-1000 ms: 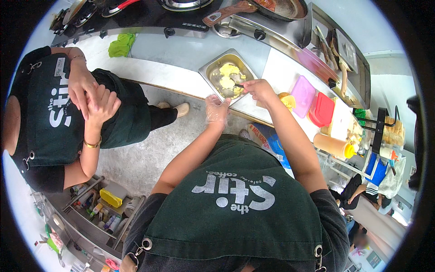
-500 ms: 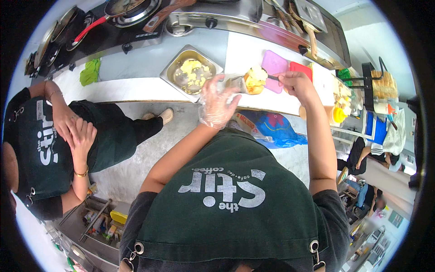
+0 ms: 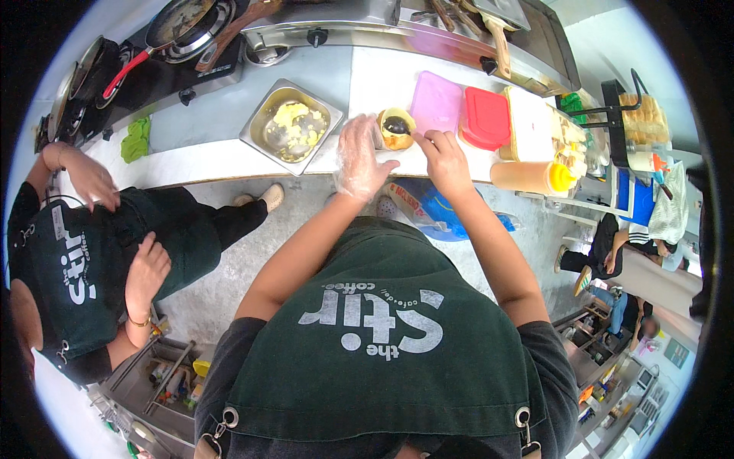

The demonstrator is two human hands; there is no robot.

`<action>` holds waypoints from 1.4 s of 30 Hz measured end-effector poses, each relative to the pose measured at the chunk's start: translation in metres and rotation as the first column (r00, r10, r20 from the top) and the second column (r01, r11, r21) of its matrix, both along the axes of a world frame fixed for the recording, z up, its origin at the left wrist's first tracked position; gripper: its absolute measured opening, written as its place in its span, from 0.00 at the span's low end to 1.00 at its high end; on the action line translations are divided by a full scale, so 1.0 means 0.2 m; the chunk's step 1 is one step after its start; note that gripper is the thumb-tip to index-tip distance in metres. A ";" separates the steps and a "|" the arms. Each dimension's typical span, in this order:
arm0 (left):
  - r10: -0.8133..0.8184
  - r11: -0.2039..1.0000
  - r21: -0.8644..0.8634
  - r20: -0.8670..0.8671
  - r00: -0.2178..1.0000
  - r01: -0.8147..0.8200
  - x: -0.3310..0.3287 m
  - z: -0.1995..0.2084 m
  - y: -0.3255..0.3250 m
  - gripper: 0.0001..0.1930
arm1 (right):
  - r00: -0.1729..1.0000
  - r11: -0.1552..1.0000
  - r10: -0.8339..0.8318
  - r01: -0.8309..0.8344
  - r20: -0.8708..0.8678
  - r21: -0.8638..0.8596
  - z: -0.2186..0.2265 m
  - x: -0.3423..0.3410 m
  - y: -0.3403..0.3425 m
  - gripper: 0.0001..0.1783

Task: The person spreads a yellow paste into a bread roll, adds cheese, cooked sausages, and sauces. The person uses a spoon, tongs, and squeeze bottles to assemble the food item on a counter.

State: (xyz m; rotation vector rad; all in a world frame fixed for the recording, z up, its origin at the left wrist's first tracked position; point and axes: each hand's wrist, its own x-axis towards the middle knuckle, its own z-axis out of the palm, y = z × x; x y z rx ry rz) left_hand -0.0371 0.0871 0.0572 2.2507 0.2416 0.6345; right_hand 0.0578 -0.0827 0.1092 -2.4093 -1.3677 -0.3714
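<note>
My left hand (image 3: 359, 159), in a clear plastic glove, holds a bread bun (image 3: 397, 142) from its left side, with the thumb spread toward me. A greyish wrapper shows partly between the fingers and the bun. Bare, my right hand (image 3: 445, 157) pinches a black spoon (image 3: 395, 126), whose dark bowl rests over the pale yellow filling in the bun's top. Most of the spoon's handle is hidden by the fingers. Left of the bun sits a square metal pan (image 3: 252, 138) with scrambled egg (image 3: 292, 122) scattered in it.
Behind my right hand lie a purple board (image 3: 436, 103) and a red-lidded box (image 3: 487, 118). A yellow-capped squeeze bottle (image 3: 524, 176) lies to the right. A green cloth (image 3: 136, 140) is at the left; stoves line the back. A co-worker (image 3: 145, 222) stands at my left.
My right hand has turned and come closer to the bun. The egg heaped on the spoon no longer shows; the dark bowl does. The co-worker's hands have parted. The view has shifted right.
</note>
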 end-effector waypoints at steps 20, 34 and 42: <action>-0.093 0.951 -0.300 -0.066 0.993 0.069 0.19 -0.07 0.05 0.64 | 0.967 0.994 0.039 -0.011 -0.251 0.111 0.11 0.12 0.06 0.15; -0.141 0.944 -0.300 -0.002 0.990 0.134 0.23 -0.12 0.06 0.59 | 0.989 1.000 0.019 -0.021 -0.149 -0.013 0.09 0.08 0.06 0.16; -0.118 0.971 -0.217 -0.070 0.991 0.100 0.22 -0.06 0.07 0.59 | 0.990 1.000 -0.028 0.027 -0.135 -0.012 0.09 0.10 0.03 0.17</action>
